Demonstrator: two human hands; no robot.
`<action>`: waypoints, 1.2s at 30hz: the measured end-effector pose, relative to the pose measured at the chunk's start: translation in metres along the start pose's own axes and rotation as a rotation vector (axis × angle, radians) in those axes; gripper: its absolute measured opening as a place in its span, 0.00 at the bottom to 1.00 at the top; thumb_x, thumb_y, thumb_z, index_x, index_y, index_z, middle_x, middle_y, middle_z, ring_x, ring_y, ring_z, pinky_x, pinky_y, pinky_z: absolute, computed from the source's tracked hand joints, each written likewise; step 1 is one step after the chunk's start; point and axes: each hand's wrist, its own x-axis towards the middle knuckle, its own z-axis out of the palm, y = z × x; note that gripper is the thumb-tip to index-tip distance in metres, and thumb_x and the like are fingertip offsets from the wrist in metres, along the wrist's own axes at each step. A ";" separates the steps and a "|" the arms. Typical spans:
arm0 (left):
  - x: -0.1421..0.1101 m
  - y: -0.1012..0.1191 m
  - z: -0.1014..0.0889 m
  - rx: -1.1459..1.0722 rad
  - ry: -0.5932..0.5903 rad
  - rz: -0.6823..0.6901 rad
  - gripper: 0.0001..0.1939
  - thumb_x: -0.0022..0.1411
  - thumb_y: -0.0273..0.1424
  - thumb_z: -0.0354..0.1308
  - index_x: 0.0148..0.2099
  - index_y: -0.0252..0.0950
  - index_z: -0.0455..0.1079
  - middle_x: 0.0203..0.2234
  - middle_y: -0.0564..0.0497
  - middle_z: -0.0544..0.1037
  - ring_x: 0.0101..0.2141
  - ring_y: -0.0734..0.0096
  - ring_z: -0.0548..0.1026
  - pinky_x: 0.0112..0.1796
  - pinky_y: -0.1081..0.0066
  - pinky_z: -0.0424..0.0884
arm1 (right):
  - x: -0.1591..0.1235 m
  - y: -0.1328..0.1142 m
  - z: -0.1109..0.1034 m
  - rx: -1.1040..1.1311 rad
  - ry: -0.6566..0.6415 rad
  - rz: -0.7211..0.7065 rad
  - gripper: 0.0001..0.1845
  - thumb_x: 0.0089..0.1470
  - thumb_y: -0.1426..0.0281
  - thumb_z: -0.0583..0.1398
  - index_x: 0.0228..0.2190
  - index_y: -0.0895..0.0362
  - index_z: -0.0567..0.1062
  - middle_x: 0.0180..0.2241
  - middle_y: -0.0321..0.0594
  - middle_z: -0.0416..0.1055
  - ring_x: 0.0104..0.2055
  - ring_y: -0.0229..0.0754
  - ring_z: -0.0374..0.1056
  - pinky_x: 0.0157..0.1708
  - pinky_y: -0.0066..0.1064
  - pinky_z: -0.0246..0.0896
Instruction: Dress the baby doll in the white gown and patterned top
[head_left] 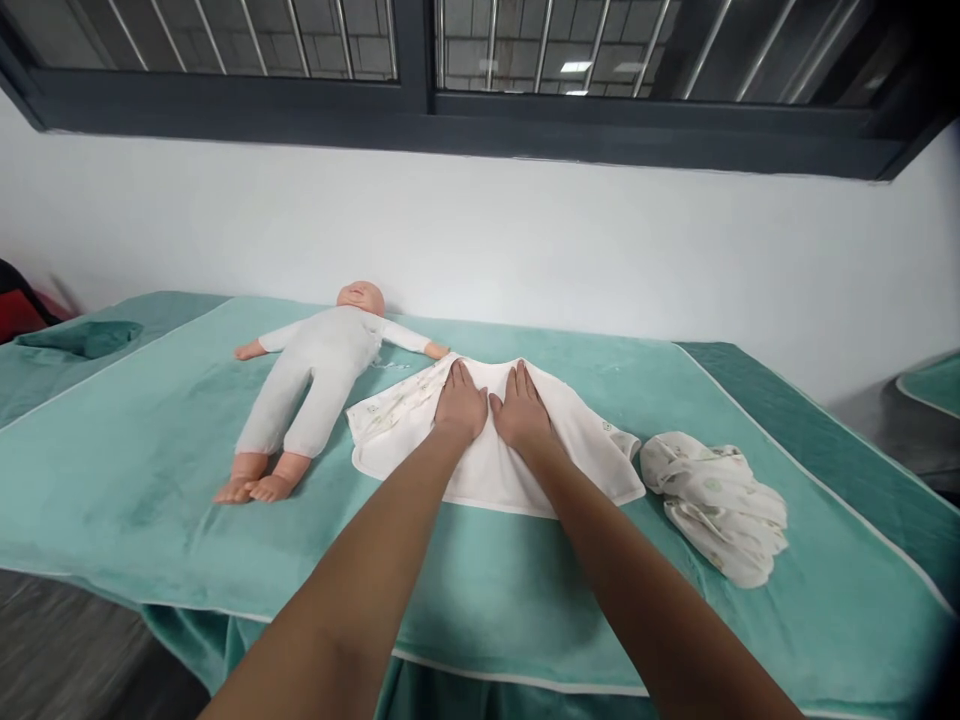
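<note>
The spread garment (495, 475) is soft, matt cloth, lightly creased; the bundle (716, 505) is matt cloth, heavily crumpled. The doll (324, 345) pairs a matt cloth body with smooth, plastic-looking extremities. The cover (150, 450) looks plush and velvety, the wall (480, 240) smooth and matt, the bars (544, 45) shiny metal.

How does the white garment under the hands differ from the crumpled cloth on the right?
The garment lies spread; the crumpled cloth is heaped. The left hand and right hand are on the garment; neither touches the crumpled cloth. The garment looks wider than the crumpled cloth. Both are whitish, with small prints.
</note>
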 end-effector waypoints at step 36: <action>-0.027 0.042 0.035 0.138 -0.012 0.015 0.29 0.64 0.24 0.49 0.67 0.28 0.60 0.65 0.31 0.60 0.64 0.33 0.58 0.59 0.28 0.51 | -0.157 0.012 -0.049 0.203 -0.144 -0.338 0.28 0.65 0.64 0.49 0.63 0.59 0.64 0.66 0.49 0.57 0.69 0.51 0.51 0.65 0.48 0.53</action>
